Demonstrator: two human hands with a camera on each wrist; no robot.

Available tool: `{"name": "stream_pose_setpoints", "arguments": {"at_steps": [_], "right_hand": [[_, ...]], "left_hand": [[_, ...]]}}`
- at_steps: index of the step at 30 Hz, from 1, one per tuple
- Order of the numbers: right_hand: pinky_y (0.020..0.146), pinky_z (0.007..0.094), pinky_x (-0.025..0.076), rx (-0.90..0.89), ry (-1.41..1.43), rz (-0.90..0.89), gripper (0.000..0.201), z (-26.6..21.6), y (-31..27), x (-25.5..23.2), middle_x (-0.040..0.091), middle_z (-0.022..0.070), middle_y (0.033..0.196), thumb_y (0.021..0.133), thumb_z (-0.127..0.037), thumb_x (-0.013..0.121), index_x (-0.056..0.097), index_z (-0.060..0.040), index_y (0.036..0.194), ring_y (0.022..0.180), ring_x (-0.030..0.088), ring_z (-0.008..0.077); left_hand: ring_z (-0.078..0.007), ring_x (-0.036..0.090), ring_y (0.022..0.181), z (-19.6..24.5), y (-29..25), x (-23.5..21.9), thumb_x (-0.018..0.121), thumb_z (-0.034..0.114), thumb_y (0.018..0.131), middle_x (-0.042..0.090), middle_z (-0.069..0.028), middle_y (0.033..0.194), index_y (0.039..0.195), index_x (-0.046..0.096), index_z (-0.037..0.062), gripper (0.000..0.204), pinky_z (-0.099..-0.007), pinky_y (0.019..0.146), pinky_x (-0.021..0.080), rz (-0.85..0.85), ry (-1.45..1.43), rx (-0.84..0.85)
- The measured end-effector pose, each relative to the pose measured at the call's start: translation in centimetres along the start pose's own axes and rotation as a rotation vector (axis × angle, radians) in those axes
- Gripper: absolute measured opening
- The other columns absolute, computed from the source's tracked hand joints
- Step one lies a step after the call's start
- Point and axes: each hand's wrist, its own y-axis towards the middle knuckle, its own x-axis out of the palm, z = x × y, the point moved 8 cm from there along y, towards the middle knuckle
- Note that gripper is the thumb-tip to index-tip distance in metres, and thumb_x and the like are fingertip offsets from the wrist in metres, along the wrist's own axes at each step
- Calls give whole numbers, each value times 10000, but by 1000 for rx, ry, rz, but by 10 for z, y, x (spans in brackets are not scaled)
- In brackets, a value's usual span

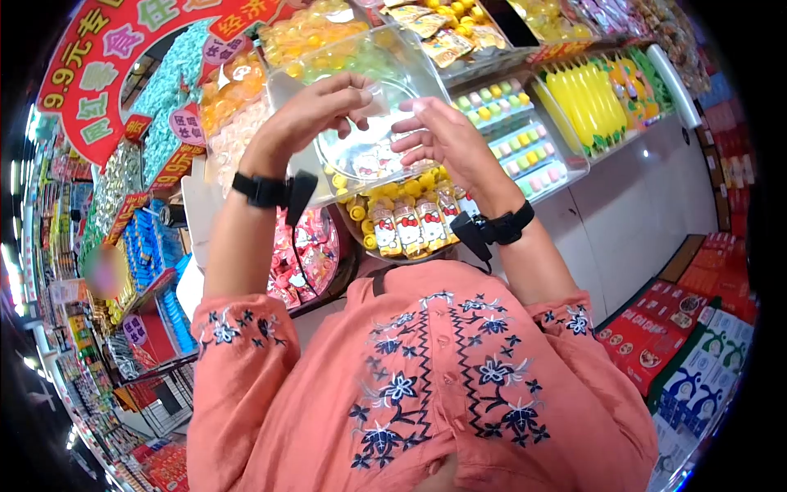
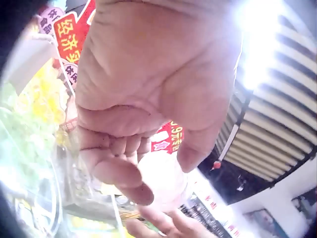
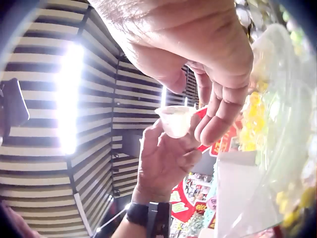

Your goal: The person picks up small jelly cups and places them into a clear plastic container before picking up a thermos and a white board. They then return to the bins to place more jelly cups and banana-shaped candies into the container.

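Coral-pink cloth lies closest to you: your blouse [image 1: 447, 369], buttoned down the front, with navy and white embroidered flowers. Above its cuffs, each wrist wears a black strap with a small camera. Your left hand [image 1: 316, 115] is raised palm inward, its thumb and curled fingers pinching a small translucent plastic cup [image 3: 176, 122]. Its contents look whitish, but glare hides the detail. Your right hand [image 1: 447, 135] faces it, with fingers loosely bent and thumb apart, gripping nothing. Those fingertips are just beside the cup; whether they touch it, you cannot tell from these views.

Below your hands sits a clear plastic bin [image 1: 348, 152] with a round, shiny rim. Nearer your body, a row of Hello Kitty packets [image 1: 410, 225] stands among yellow-topped sweets. To the right are trays of pastel candies [image 1: 520, 156] and, past them, long yellow packs [image 1: 582, 98]. Red boxes [image 1: 656, 332] are stacked lower right. Farther left, turquoise wrapped sweets [image 1: 172, 74] fill a display beneath a curved red sign [image 1: 90, 66] with Chinese lettering. Overhead, a striped ceiling [image 3: 34, 163] carries a bright strip light [image 3: 69, 99].
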Motion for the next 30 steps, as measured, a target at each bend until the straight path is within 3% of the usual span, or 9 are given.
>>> {"name": "stream_pose_setpoints", "arguments": {"at_steps": [1,5,9,14,23,26,30], "right_hand": [[736,340,582,-7,16,-79,417,1,5,9,640,156,1096,1040,-359,499,505,7,1238,907,695,249],[746,334,594,-18,169,-288,406,1,12,48,652,141,1096,1048,-350,486,508,-9,1267,899,714,246],[740,318,605,15,23,-255,383,9,11,61,652,131,1085,1046,-264,488,521,7,1314,882,715,224],[786,312,619,22,9,-234,314,25,18,64,652,157,1100,1023,-151,490,559,46,1258,909,717,239],[826,310,616,102,70,-293,405,38,22,71,642,216,1128,982,-52,400,457,134,1338,934,719,266],[880,325,600,118,52,-278,392,42,22,69,663,201,1066,981,-33,402,459,128,1334,917,720,258],[839,310,598,130,7,-277,400,39,20,73,670,197,1037,993,-57,422,452,116,1352,908,721,248]], "left_hand": [[-73,611,813,5,-13,3,654,292,939,631,-16,1002,1250,567,39,410,-217,643,479,25,-122,41],[-63,570,833,-5,-51,20,668,274,936,617,4,1047,1297,540,42,448,-211,689,474,138,-391,177],[-68,567,867,-25,-74,22,645,213,952,628,-14,1125,1321,565,50,412,-213,712,455,346,-232,199],[-70,579,878,-47,-98,15,618,179,974,624,-33,1139,1319,562,33,379,-237,706,468,537,-192,208],[-115,603,953,-58,-114,19,619,189,963,621,-74,1163,1331,532,-1,424,-263,778,504,612,-251,176],[-112,596,965,-63,-114,18,635,180,955,621,-77,1153,1347,512,-11,454,-256,787,499,606,-223,179],[-100,572,947,-67,-114,16,672,155,933,605,-62,1114,1373,490,-11,504,-245,796,490,603,-176,164]]}}
